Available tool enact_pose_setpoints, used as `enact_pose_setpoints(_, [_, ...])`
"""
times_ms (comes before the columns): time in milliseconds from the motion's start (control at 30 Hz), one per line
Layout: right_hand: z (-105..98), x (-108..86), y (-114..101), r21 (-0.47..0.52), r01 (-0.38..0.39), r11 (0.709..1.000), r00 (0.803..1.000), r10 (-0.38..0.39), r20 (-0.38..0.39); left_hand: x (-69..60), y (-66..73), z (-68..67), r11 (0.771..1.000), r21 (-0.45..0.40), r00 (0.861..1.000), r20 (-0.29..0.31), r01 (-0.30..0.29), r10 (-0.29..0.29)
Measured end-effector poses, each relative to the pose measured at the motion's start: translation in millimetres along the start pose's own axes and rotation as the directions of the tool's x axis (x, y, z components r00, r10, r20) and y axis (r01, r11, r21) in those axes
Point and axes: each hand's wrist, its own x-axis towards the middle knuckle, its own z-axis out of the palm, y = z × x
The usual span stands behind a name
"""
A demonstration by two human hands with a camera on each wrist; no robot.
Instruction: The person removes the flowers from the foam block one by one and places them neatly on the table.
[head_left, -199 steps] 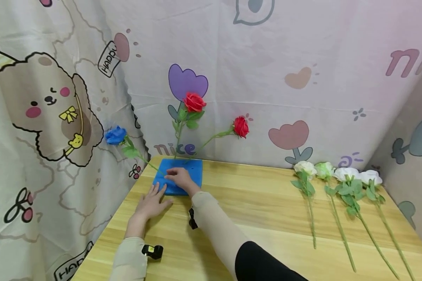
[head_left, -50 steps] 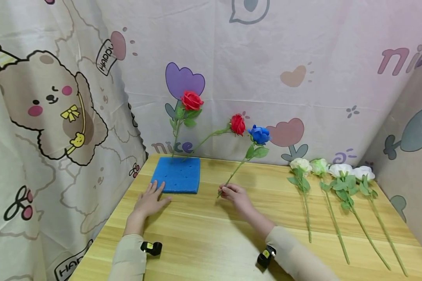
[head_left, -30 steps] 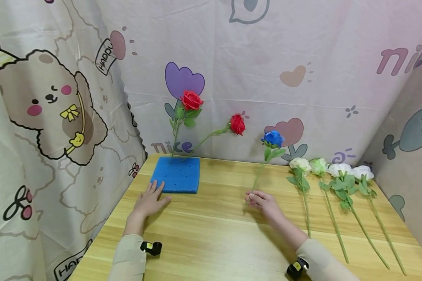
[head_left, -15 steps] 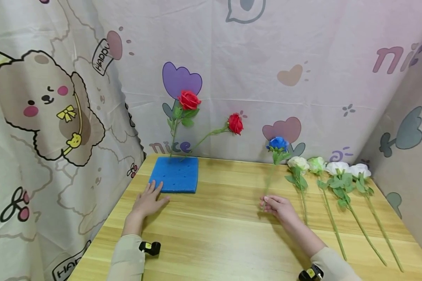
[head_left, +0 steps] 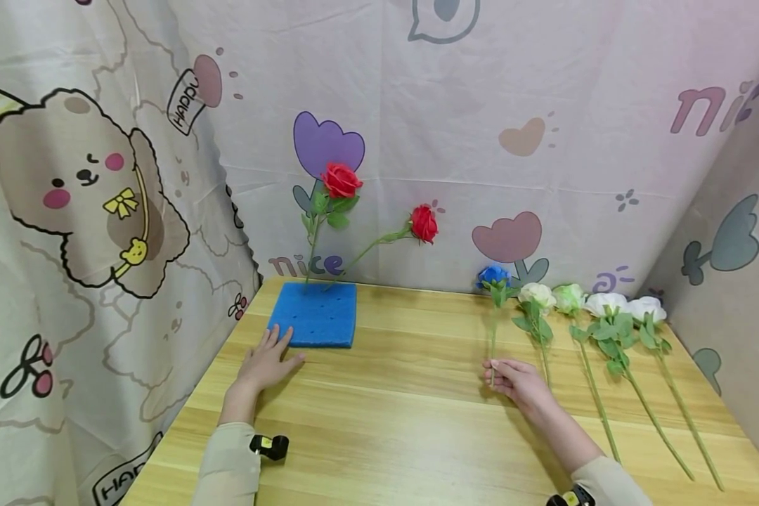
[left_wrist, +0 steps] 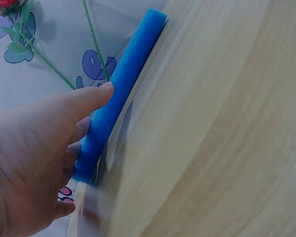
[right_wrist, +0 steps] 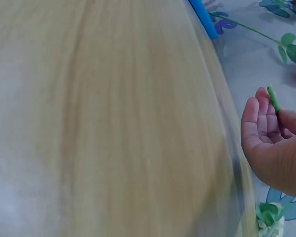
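Between thumb and fingers, my right hand (head_left: 521, 383) pinches the lower stem of a blue rose (head_left: 495, 277), left of the white roses. In the right wrist view the green stem end (right_wrist: 273, 98) pokes out above the thumb. My left hand (head_left: 264, 364) rests with spread, straight fingers at the near left corner of a blue foam block (head_left: 316, 316); in the left wrist view its thumb touches the block's side. Two red roses stand in the block's back edge: one upright (head_left: 341, 181), one leaning right (head_left: 424, 225). Small holes dot the block's top.
At the right of the wooden table (head_left: 379, 436) several pale roses lie side by side, among them a white rose (head_left: 536, 298) and a greenish one (head_left: 569, 299). A printed curtain (head_left: 417, 126) hangs right behind the table's back edge.
The blue rose was in the foam block at first and is now out of it. My right hand has carried it rightward and lowered its bloom beside the white roses. My left hand has stayed put.
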Motion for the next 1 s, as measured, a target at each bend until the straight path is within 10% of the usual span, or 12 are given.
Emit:
enact_pose_setpoints(500, [-22,-13.5,1,0.043,-0.031,0.999,0.997,0.028,0.069,0.7,1.3,-0.5,1.0,0.003,1.0,-0.003,-0.011,0.011])
enact_pose_setpoints(1000, [-35,-32.0,-13,-0.113,-0.088,0.99,0.989,0.101,0.109,0.3,-0.1,0.9,1.0,0.008,1.0,-0.018,-0.021,0.021])
